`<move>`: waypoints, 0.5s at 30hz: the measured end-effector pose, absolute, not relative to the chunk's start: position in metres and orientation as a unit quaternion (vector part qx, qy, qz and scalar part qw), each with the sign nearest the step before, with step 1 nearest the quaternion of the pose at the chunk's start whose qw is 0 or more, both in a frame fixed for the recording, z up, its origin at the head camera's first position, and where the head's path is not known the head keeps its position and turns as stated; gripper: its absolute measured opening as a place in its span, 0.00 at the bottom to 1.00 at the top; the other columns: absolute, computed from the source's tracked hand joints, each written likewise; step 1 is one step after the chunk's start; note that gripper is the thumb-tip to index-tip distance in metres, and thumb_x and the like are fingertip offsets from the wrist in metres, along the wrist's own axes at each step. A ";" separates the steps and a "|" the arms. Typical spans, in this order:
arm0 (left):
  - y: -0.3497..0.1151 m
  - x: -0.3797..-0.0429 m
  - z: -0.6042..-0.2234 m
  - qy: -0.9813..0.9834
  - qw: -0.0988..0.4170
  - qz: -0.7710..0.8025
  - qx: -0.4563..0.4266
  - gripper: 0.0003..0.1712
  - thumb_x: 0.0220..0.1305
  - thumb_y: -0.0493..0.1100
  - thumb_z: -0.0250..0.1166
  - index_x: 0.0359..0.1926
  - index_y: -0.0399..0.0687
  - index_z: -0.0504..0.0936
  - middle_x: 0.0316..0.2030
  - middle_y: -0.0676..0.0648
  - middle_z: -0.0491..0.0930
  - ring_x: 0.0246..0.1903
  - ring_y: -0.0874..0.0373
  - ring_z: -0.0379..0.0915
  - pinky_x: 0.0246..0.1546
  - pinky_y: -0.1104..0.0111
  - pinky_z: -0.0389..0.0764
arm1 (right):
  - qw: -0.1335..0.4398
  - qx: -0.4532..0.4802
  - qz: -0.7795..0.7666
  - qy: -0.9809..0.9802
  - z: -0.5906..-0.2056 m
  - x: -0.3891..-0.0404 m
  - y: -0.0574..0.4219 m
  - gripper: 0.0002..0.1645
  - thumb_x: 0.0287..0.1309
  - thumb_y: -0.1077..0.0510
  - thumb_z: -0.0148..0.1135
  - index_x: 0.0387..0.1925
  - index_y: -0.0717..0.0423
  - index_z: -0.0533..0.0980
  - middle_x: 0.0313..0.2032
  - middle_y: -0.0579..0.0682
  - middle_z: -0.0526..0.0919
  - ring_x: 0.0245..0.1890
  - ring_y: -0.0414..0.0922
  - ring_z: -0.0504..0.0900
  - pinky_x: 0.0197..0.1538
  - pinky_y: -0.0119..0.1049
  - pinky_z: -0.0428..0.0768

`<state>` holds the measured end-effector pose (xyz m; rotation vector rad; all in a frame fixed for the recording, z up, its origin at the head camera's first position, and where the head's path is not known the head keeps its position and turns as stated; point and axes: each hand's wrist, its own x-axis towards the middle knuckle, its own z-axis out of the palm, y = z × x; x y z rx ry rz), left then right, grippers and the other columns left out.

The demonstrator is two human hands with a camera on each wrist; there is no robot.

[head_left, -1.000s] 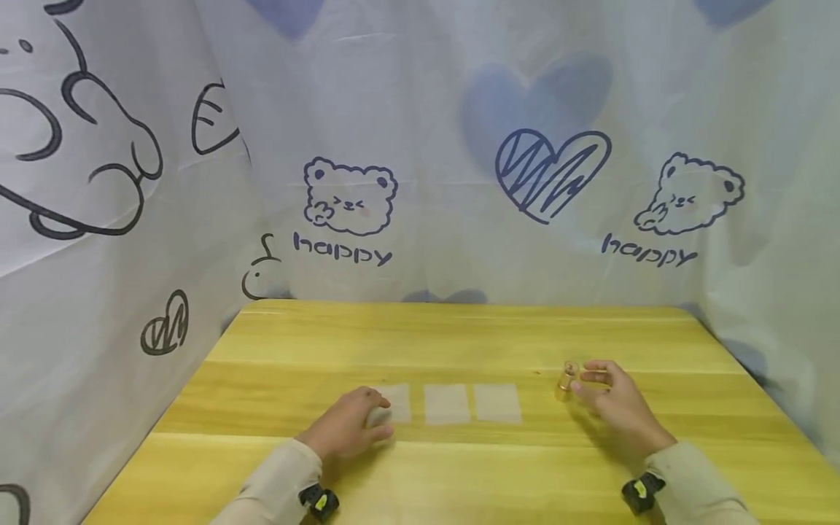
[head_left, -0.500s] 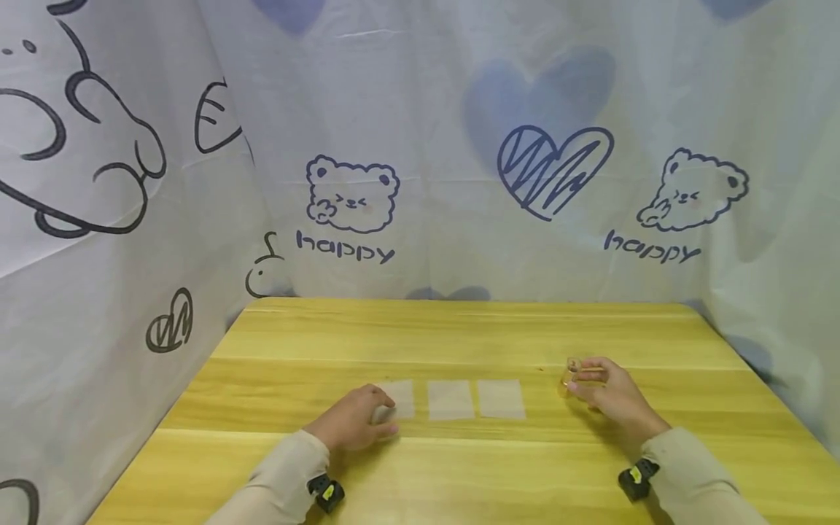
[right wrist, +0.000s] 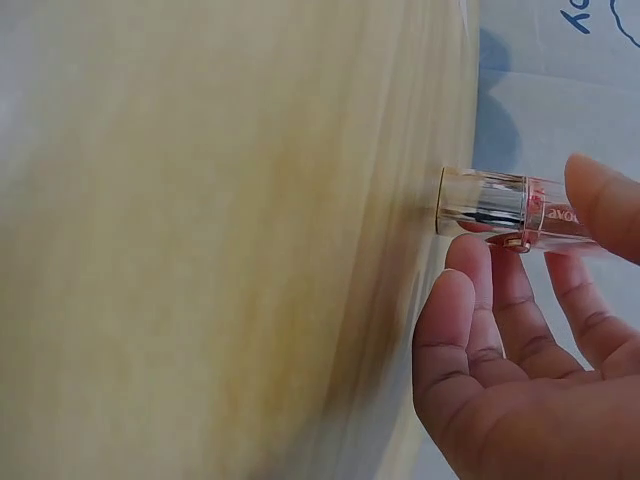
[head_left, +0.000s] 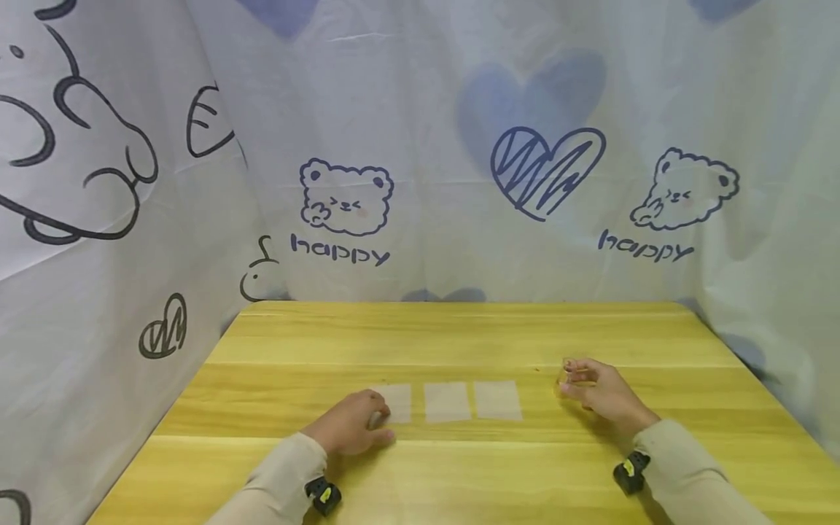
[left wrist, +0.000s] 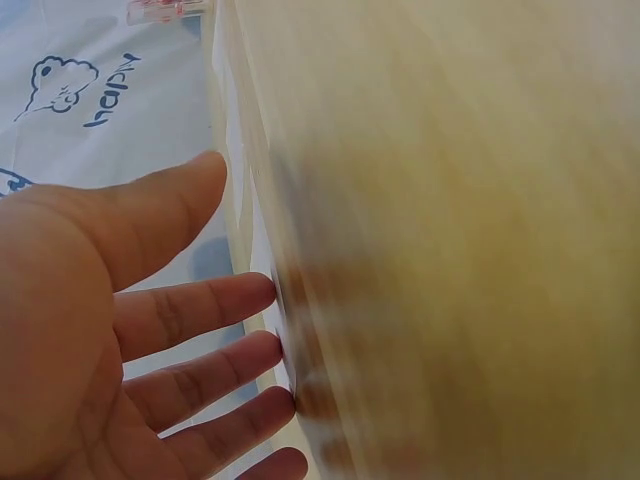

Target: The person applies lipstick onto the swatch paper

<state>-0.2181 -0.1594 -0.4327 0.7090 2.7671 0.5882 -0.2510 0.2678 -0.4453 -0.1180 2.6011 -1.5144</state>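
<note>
In the head view, my right hand (head_left: 604, 394) is at the right of the table and holds a clear lipstick tube (head_left: 561, 378) between thumb and fingers. The right wrist view shows this lipstick (right wrist: 485, 205) with a shiny metallic base and reddish parts, its base end close to the tabletop. My left hand (head_left: 351, 423) rests at the left edge of a white paper square (head_left: 399, 405). Its fingers look extended in the left wrist view, with the fingertips (left wrist: 262, 290) touching down at the table surface. Nothing shows in its palm.
Two more white paper squares, a middle one (head_left: 448, 402) and a right one (head_left: 496, 400), lie in a row between the hands on the wooden table (head_left: 420, 481). A printed white curtain (head_left: 446, 240) hangs behind the table and along its sides.
My right hand has moved slightly left and its fingers have come round the lipstick, which it stood beside earlier. The left hand stays nearly in place by the left paper square.
</note>
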 end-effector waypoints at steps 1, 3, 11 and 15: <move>-0.159 -0.218 -0.432 0.943 0.114 0.200 0.240 0.24 0.63 0.52 0.67 0.51 0.37 0.80 0.56 0.35 0.74 0.59 0.37 0.67 0.61 0.48 0.67 | 0.064 -0.041 -0.500 0.863 -0.445 -0.251 0.268 0.26 0.64 0.55 0.63 0.58 0.66 0.69 0.55 0.65 0.73 0.53 0.58 0.73 0.40 0.44 0.80; -0.159 -0.218 -0.432 0.943 0.118 0.201 0.238 0.24 0.63 0.52 0.67 0.51 0.37 0.80 0.56 0.35 0.73 0.59 0.37 0.66 0.61 0.48 0.66 | 0.062 -0.045 -0.496 0.865 -0.445 -0.252 0.268 0.25 0.65 0.55 0.62 0.57 0.66 0.70 0.54 0.65 0.74 0.53 0.57 0.74 0.40 0.44 0.80; -0.161 -0.219 -0.432 0.943 0.127 0.196 0.238 0.25 0.63 0.53 0.66 0.52 0.39 0.80 0.58 0.36 0.72 0.60 0.37 0.65 0.61 0.47 0.66 | 0.046 -0.051 -0.481 0.874 -0.446 -0.251 0.268 0.17 0.65 0.57 0.62 0.49 0.65 0.72 0.50 0.62 0.76 0.48 0.55 0.75 0.37 0.41 0.80; -0.160 -0.219 -0.432 0.944 0.126 0.191 0.240 0.25 0.63 0.54 0.66 0.51 0.39 0.80 0.57 0.37 0.73 0.60 0.38 0.65 0.61 0.48 0.66 | 0.039 -0.058 -0.472 0.879 -0.444 -0.249 0.267 0.18 0.65 0.57 0.62 0.49 0.66 0.72 0.48 0.61 0.77 0.48 0.55 0.76 0.36 0.41 0.80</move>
